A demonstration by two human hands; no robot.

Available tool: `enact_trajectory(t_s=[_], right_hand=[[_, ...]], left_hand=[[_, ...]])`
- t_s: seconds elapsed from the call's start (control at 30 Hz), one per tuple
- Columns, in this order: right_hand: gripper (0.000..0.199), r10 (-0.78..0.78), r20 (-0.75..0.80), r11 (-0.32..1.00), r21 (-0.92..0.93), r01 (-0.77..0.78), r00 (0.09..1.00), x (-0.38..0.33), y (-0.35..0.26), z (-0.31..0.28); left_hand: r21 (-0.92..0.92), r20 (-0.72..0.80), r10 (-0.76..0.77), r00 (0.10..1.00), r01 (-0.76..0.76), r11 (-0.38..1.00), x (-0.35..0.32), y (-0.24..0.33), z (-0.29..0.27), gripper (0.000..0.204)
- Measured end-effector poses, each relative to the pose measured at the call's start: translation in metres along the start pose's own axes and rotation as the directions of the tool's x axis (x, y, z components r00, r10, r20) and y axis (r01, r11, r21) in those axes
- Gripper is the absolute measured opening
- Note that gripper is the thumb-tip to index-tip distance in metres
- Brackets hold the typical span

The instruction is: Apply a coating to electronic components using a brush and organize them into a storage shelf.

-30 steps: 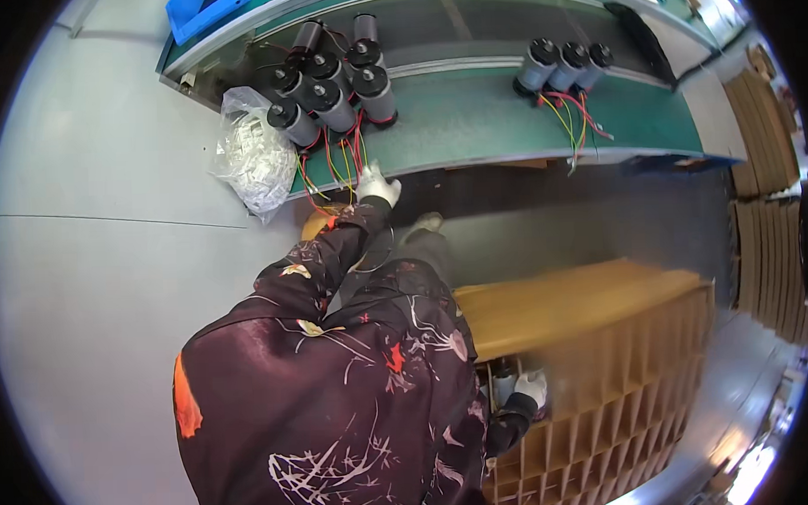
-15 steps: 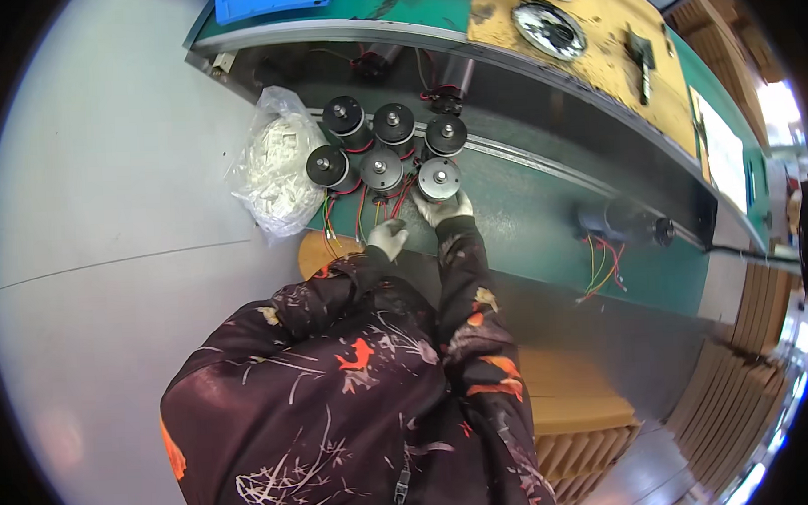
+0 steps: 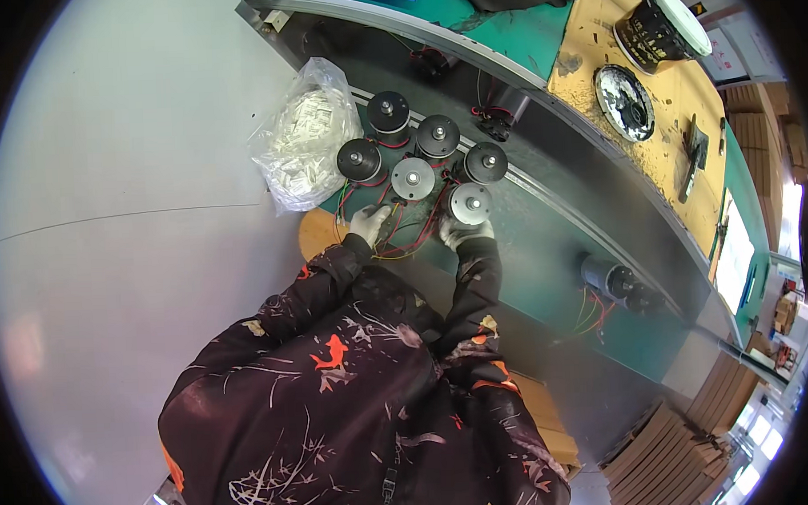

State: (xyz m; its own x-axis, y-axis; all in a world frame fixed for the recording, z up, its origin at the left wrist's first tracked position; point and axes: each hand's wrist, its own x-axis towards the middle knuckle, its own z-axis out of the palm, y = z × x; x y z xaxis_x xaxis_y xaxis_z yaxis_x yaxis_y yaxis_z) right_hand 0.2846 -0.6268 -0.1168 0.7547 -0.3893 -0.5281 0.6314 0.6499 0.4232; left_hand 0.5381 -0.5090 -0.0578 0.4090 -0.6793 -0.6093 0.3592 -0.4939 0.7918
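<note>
Several upright cylindrical motors with round tops and short shafts stand close together on the green lower shelf [image 3: 533, 239]. My gloved right hand [image 3: 464, 234] is wrapped round the near side of the nearest silver-topped motor [image 3: 470, 203], its fingers partly hidden beneath. My gloved left hand [image 3: 369, 223] is closed in a pinch among the thin wires, in front of another silver-topped motor [image 3: 413, 178]. What it pinches is too small to make out. Red wires [image 3: 413, 249] loop between my two hands. A black-topped motor [image 3: 360, 160] stands just beyond my left hand.
A clear bag of small white pieces [image 3: 307, 140] lies left of the motors. Another motor [image 3: 608, 277] lies on its side at right, its wires loose. Above, the bench holds a black tub [image 3: 654, 34], a smeared dish [image 3: 624, 102] and a scraper [image 3: 693, 158]. Cardboard stacks [image 3: 665, 457] stand lower right.
The view has turned, so the bench and motors sit farther right in the picture. My left hand has moved left, away from my right hand, which stays on the same motor.
</note>
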Motion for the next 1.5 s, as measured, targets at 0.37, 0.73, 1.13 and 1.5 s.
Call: enact_trajectory(t_s=[0.37,0.73,1.13,1.5], right_hand=[[0.051,-0.458,-0.09,0.873,-0.233,0.428,0.885,0.004,0.072,0.047],[0.065,-0.887,-0.201,0.457,-0.235,0.858,0.417,-0.187,0.112,-0.061],[0.082,-0.733,-0.281,-0.644,-0.005,0.765,-0.619,-0.524,0.33,-0.139],[0.06,-0.104,-0.868,-0.91,-0.114,0.398,-0.486,-0.561,0.472,-0.339]], left_hand=[[-0.59,0.533,-0.459,0.711,0.701,0.4,0.034,0.07,0.051,0.054],[-0.485,0.62,-0.362,0.696,0.703,0.521,0.024,0.026,0.031,0.058],[0.637,0.54,-0.523,0.66,0.086,0.766,0.006,0.001,0.015,0.067],[0.668,0.625,-0.744,0.237,-0.656,0.352,-0.232,-0.113,0.308,0.061]])
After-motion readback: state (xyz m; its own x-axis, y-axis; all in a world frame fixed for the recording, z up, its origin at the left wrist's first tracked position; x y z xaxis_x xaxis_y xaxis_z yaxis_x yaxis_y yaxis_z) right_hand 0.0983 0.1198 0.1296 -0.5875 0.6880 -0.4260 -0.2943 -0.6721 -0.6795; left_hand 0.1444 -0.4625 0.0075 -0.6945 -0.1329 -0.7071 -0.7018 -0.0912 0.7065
